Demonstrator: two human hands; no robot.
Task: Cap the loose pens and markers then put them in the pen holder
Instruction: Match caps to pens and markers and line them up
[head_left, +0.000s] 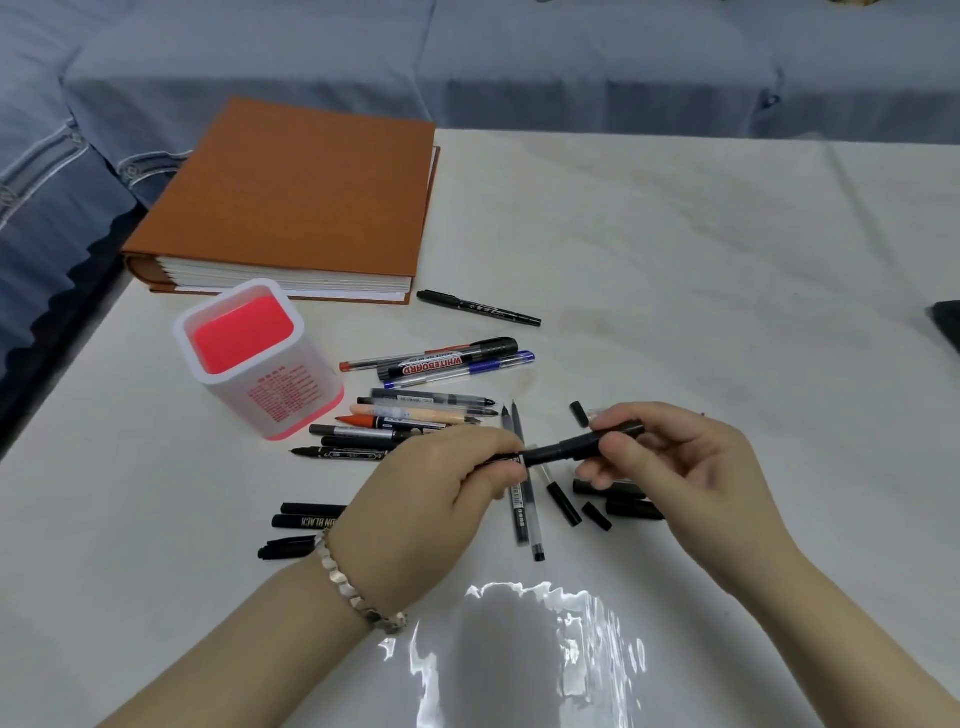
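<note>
Black plastic bridges the two hands: a black marker (582, 442) is held roughly level above the white counter (675, 260); the left hand (431, 488) grips its printed barrel, fingers (498, 447) curled round it; a thick black cap (545, 454) sits over the barrel just beside those fingertips, though whether it is pushed fully home I cannot tell; the right hand (680, 467) pinches the marker's far end between thumb and fingertips. A metal bracelet (358, 592) circles the left wrist.

The pen holder (260, 364), white with a pink inside, stands upright on the counter left of the hands, just in front of an orange album (291, 202); between holder and hands lies a row of loose pens (415, 415), several with bare tips; further back a whiteboard marker (452, 361) lies touching a blue pen (483, 366); a slim black pen (478, 307) lies alone near the album's corner; small loose caps (596, 516) lie beneath the right hand; more black pens (306, 519) lie beside the left wrist.
</note>
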